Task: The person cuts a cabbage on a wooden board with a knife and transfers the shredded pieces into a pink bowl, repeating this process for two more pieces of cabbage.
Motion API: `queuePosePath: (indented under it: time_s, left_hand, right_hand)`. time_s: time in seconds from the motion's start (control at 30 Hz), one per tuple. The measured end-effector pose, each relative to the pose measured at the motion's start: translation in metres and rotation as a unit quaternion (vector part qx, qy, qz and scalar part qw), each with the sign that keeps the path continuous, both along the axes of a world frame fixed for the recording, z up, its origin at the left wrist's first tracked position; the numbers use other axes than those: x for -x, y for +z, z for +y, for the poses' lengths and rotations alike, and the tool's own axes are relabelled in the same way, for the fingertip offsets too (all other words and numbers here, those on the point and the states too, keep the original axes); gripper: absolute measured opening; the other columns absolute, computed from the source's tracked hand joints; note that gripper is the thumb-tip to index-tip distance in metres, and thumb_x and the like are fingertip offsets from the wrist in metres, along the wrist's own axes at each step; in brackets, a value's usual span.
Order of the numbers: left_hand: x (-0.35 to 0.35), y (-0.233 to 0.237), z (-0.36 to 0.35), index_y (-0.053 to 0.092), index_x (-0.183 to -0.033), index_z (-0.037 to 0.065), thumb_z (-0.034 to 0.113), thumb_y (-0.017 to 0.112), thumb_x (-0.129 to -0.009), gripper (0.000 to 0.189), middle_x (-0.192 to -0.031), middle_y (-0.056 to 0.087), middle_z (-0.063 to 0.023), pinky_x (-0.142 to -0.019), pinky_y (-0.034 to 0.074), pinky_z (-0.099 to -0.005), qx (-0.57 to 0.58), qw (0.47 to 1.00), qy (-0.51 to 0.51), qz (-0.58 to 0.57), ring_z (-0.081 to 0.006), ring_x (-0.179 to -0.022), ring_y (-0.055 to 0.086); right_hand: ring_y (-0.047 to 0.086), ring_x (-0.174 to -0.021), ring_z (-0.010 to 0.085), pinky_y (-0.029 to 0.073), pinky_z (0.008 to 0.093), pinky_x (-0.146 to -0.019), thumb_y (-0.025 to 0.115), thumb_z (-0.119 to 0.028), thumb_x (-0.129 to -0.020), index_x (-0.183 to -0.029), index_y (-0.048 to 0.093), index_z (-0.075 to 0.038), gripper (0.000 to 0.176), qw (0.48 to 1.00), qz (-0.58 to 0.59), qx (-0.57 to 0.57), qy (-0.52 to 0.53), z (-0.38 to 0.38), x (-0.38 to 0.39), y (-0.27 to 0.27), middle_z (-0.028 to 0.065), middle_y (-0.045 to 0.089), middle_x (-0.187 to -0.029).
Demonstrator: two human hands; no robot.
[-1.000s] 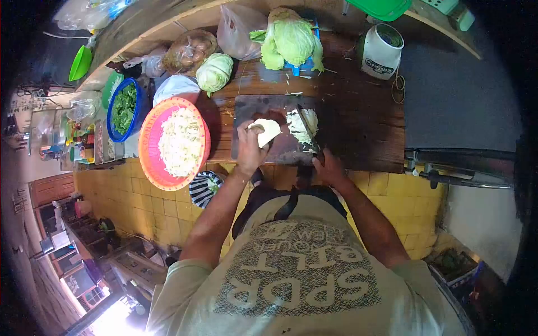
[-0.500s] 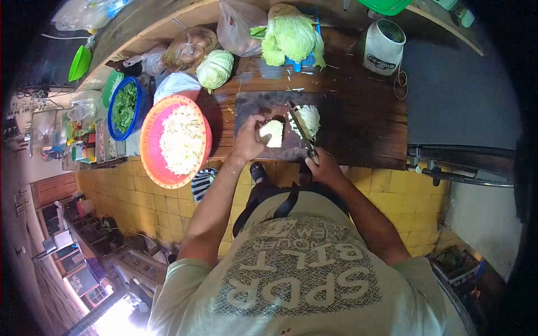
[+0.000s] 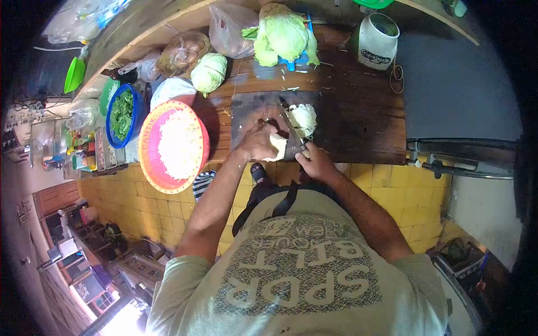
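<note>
My left hand (image 3: 259,143) is closed over a pale cut piece of cabbage (image 3: 278,147) near the front edge of the dark cutting board (image 3: 246,106). In my right hand (image 3: 315,160) is the handle of a knife (image 3: 291,124), its blade pointing away from me and slanting left. The blade lies between the held piece and a heap of shredded cabbage (image 3: 303,119) on its right. To the left of the board stands a red-pink basket (image 3: 147,140) with a lot of shredded cabbage in it.
A blue basket of greens (image 3: 133,120) stands at the left. Behind the board are a whole cabbage (image 3: 209,73), a larger leafy cabbage (image 3: 284,36) on a blue tray, and plastic bags (image 3: 231,31). A white container (image 3: 378,42) stands at the back right.
My left hand has shifted right and toward me, now covering more of the cabbage piece. The knife has moved left, away from the shredded heap. The whole view has shifted slightly.
</note>
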State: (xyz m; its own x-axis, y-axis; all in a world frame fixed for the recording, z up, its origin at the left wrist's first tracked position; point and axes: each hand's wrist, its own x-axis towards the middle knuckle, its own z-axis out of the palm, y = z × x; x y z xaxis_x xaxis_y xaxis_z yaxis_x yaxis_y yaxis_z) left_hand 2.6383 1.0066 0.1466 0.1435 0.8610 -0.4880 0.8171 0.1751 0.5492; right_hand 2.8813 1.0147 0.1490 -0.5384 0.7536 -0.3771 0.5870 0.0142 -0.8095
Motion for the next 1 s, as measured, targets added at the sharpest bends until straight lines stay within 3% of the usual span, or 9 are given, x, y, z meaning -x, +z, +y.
queuePosePath:
  time_s: [0.1, 0.13, 0.17, 0.27, 0.43, 0.53, 0.63, 0.77, 1.0]
  left_hand:
    - [0.002, 0.007, -0.001, 0.047, -0.123, -0.002, 0.021, 0.079, -0.060, 0.074, -0.106, 0.062, -0.0193, -0.090, 0.048, -0.0335, 0.022, 0.993, 0.086, -0.076, -0.0306, -0.101, 0.061]
    - [0.004, 0.005, -0.005, 0.048, -0.116, -0.003, 0.019, 0.082, -0.061, 0.067, -0.101, 0.061, -0.0166, -0.087, 0.049, -0.0343, -0.102, 0.981, 0.119, -0.117, -0.0288, -0.096, 0.062]
    - [0.002, 0.001, -0.007, 0.048, -0.115, -0.001, 0.019, 0.086, -0.062, 0.068, -0.103, 0.060, -0.0154, -0.088, 0.048, -0.0356, -0.074, 0.937, 0.240, -0.242, -0.0281, -0.097, 0.060]
    - [0.008, -0.009, -0.010, 0.047, -0.124, 0.000, 0.026, 0.091, -0.059, 0.082, -0.116, 0.056, -0.0177, -0.096, 0.045, -0.0368, -0.221, 0.947, 0.213, -0.093, -0.0283, -0.111, 0.055]
    - [0.006, -0.003, -0.017, 0.049, -0.132, 0.004, 0.025, 0.089, -0.063, 0.082, -0.123, 0.055, -0.0165, -0.100, 0.043, -0.0367, -0.183, 0.959, 0.209, -0.053, -0.0288, -0.118, 0.053]
    - [0.013, -0.013, -0.020, 0.047, -0.138, 0.004, 0.015, 0.088, -0.063, 0.086, -0.128, 0.054, -0.0176, -0.100, 0.045, -0.0347, -0.201, 0.950, 0.198, -0.134, -0.0274, -0.120, 0.053]
    - [0.006, 0.000, -0.021, 0.046, -0.135, 0.000, 0.012, 0.088, -0.063, 0.084, -0.125, 0.056, -0.0184, -0.096, 0.048, -0.0344, -0.172, 0.957, 0.224, -0.069, -0.0268, -0.114, 0.058]
    - [-0.008, -0.001, -0.024, 0.045, -0.133, -0.004, 0.013, 0.087, -0.065, 0.082, -0.119, 0.059, -0.0182, -0.090, 0.051, -0.0337, -0.184, 0.911, 0.311, -0.198, -0.0258, -0.105, 0.062]
    - [-0.015, -0.002, -0.030, 0.051, -0.128, -0.004, 0.020, 0.090, -0.059, 0.083, -0.117, 0.054, -0.0218, -0.094, 0.046, -0.0379, -0.236, 0.936, 0.260, 0.023, -0.0325, -0.111, 0.054]
  right_hand:
    - [0.063, -0.089, 0.0428, 0.049, 0.0495, -0.077, 0.062, -0.032, -0.088, -0.107, 0.052, 0.004, 0.042, 0.999, 0.008, 0.016, -0.041, -0.002, 0.000, -0.005, 0.0270, 0.063, -0.096]
    - [0.063, -0.089, 0.0428, 0.049, 0.0495, -0.077, 0.062, -0.032, -0.088, -0.107, 0.052, 0.004, 0.042, 0.999, 0.009, 0.016, -0.044, -0.002, 0.000, -0.005, 0.0270, 0.063, -0.096]
    - [0.063, -0.087, 0.0439, 0.049, 0.0491, -0.074, 0.063, -0.030, -0.088, -0.107, 0.052, 0.003, 0.039, 0.998, 0.021, -0.027, -0.050, -0.003, -0.002, -0.004, 0.0260, 0.063, -0.093]
    - [0.062, -0.084, 0.0457, 0.049, 0.0495, -0.071, 0.062, -0.029, -0.088, -0.107, 0.052, 0.002, 0.037, 0.996, 0.029, -0.071, -0.044, -0.005, 0.000, 0.008, 0.0257, 0.064, -0.089]
    - [0.062, -0.085, 0.0473, 0.049, 0.0517, -0.072, 0.059, -0.028, -0.090, -0.106, 0.048, 0.003, 0.037, 0.995, 0.015, -0.085, 0.048, -0.002, 0.017, 0.018, 0.0290, 0.063, -0.088]
    - [0.061, -0.084, 0.0487, 0.049, 0.0533, -0.072, 0.056, -0.028, -0.092, -0.105, 0.046, 0.006, 0.037, 0.998, 0.014, -0.037, 0.042, -0.004, 0.026, 0.033, 0.0318, 0.062, -0.085]
    - [0.062, -0.068, 0.0473, 0.050, 0.0526, -0.064, 0.054, -0.020, -0.091, -0.093, 0.045, 0.010, 0.032, 0.995, 0.017, -0.085, 0.057, -0.006, 0.031, 0.036, 0.0283, 0.059, -0.066]
    - [0.063, -0.072, 0.0469, 0.050, 0.0529, -0.067, 0.053, -0.019, -0.091, -0.093, 0.045, 0.011, 0.031, 0.995, 0.014, -0.088, 0.040, -0.010, 0.036, 0.045, 0.0287, 0.060, -0.070]
    - [0.062, -0.082, 0.0502, 0.050, 0.0538, -0.073, 0.051, -0.019, -0.093, -0.100, 0.042, 0.010, 0.031, 0.994, -0.017, -0.042, 0.096, -0.007, 0.034, 0.041, 0.0333, 0.062, -0.080]
